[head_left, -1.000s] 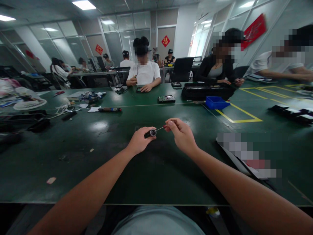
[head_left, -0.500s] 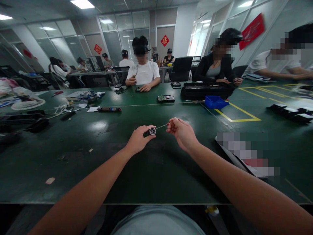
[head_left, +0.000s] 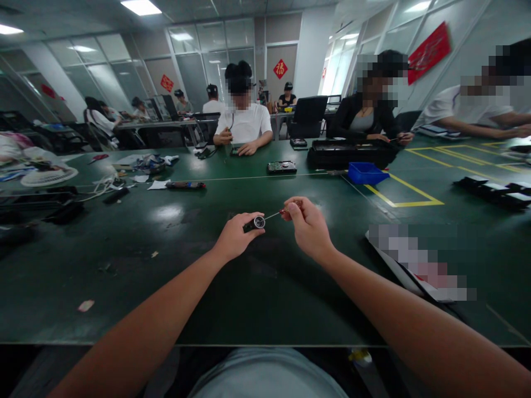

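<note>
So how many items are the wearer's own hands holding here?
2: a black cylinder in the left hand, and a thin-shafted tool with a red handle in the right hand. Anything small inside either hand could be hidden.

I've got a small black cylinder up on my feed, lying on its side in the left hand, its bright silvery-rimmed end turned toward me and slightly right! Inside that ring there's light and dark detail, too small for me to read. And here's the slim screwdriver in the right hand, reddish handle mostly wrapped by fingers, thin metal shaft bare and slanting down leftward. Its tip is right at the rim; touching or inside, I can't tell!
</note>
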Demonstrator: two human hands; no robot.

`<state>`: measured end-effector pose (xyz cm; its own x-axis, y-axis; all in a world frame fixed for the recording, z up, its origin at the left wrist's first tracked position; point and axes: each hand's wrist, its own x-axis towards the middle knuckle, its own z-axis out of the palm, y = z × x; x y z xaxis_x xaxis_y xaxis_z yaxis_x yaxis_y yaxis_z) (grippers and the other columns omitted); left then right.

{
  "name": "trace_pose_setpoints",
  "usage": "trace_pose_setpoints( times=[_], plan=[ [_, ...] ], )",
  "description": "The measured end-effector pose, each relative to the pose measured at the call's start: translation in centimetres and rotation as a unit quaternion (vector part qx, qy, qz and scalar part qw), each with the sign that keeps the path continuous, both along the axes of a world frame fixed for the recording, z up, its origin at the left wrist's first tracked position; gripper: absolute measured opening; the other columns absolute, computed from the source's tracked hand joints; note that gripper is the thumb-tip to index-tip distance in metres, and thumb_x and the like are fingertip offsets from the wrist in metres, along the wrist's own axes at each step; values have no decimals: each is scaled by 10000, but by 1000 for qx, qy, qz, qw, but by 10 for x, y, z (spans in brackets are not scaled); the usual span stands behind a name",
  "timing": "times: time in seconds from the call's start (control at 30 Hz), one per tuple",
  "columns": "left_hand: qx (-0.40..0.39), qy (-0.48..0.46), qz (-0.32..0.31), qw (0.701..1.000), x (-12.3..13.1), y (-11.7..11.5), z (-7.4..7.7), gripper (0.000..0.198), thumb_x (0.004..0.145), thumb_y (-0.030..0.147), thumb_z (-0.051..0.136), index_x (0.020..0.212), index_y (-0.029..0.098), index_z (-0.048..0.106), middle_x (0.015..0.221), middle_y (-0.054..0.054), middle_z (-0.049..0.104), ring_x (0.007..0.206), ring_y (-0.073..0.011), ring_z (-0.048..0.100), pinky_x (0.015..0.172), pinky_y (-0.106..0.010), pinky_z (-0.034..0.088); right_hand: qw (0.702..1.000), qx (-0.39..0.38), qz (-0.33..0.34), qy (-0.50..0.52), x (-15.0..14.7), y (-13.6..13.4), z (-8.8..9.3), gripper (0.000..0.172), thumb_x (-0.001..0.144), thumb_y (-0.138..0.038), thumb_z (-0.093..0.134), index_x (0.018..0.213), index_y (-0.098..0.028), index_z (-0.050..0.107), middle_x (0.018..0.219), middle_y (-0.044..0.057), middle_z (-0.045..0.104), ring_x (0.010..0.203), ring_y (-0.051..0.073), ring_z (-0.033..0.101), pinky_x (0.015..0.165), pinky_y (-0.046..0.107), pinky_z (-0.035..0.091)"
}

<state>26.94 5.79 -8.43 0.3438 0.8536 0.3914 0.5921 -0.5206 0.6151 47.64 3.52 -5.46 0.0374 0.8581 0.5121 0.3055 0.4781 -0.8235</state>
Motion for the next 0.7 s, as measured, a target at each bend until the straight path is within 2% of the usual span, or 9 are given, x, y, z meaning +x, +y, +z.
trace_pose_setpoints(
  times=[0.13, 0.3, 0.37, 0.57, 0.7],
  plan=[
    [5, 4, 4, 1000, 0, 0, -1, 397, 848, 305, 721, 1237, 279, 647, 1179, -31, 686, 1105, -230, 602, 1003, -410, 433, 1000, 4, 0, -11, 1, 0, 2, 213, 968, -389, 471, 977, -219, 599, 829, 35, 692, 758, 177, 653, 717, 331, 498],
    [2, 4, 11, 1000, -2, 1, -2, 395, 848, 303, 720, 1237, 284, 649, 1175, -34, 686, 1101, -235, 605, 995, -413, 444, 994, 8, -36, -101, 6, -3, 7, 333, 893, -485, 607, 701, -213, 614, 620, -10, 593, 564, 134, 516, 553, 282, 383],
    [1, 1, 9, 1000, -2, 1, -2, 394, 849, 311, 719, 1236, 289, 650, 1177, -32, 686, 1105, -236, 607, 1001, -413, 445, 992, 13, -44, -115, 6, -4, 7, 366, 864, -513, 641, 658, -213, 599, 579, -21, 554, 532, 124, 474, 528, 277, 353],
    [5, -8, 10, 1000, -4, 3, -3, 394, 846, 306, 725, 1232, 280, 653, 1185, -40, 683, 1126, -237, 605, 1018, -418, 436, 992, 20, -25, -120, 4, -5, 6, 292, 869, -469, 652, 734, -210, 654, 642, -5, 619, 572, 132, 515, 541, 276, 377],
    [0, -11, 7, 1000, -4, 3, -4, 394, 845, 286, 725, 1232, 269, 656, 1189, -51, 684, 1133, -237, 606, 1028, -428, 435, 993, 21, -8, -115, 4, -6, 6, 229, 862, -441, 665, 853, -215, 697, 708, 8, 677, 623, 151, 580, 572, 287, 426]
  ],
)
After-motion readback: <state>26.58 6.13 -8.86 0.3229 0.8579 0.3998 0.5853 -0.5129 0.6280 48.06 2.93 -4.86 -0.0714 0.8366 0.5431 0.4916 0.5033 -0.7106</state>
